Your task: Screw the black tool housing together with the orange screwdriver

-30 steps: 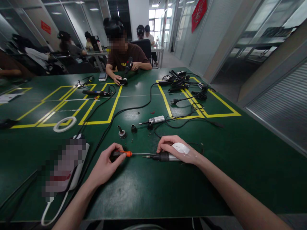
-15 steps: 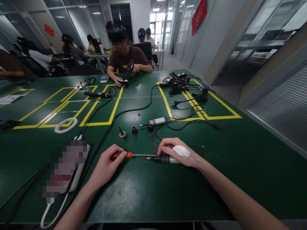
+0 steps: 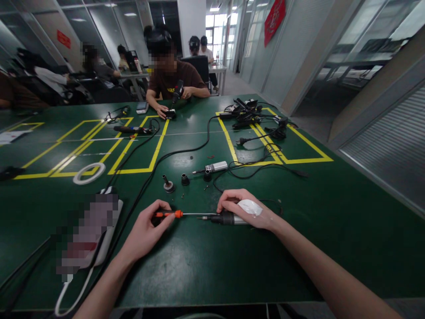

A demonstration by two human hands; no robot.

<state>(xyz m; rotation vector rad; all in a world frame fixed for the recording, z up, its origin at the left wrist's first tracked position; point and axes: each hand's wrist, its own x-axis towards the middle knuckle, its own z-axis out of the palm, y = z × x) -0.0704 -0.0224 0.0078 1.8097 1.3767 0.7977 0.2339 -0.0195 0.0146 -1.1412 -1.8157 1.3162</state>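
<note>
My left hand [image 3: 148,228] is closed around the orange-and-black handle of a screwdriver [image 3: 179,214], low over the green table. Its thin metal shaft points right, and the far end reaches the curled fingertips of my right hand [image 3: 244,208]. Beneath that right hand lies a silver-and-black cylindrical tool [image 3: 227,219], its narrow metal tip facing left; the palm hides its rear part. A white patch covers the back of the right hand. Beyond my hands are a round metal part with an upright stem [image 3: 168,186], two black cone-shaped caps [image 3: 185,179] and small screws [image 3: 182,195].
A second silver cylindrical tool [image 3: 217,166] lies behind the caps. On the left are a white power strip [image 3: 113,221], partly blurred, and a white ring [image 3: 89,173]. Black cables [image 3: 186,153] cross the table toward a heap of tools [image 3: 245,113]. A co-worker [image 3: 175,82] holds a power tool opposite.
The whole view has shifted slightly. Both hands and the screwdriver keep the same pose relative to each other.
</note>
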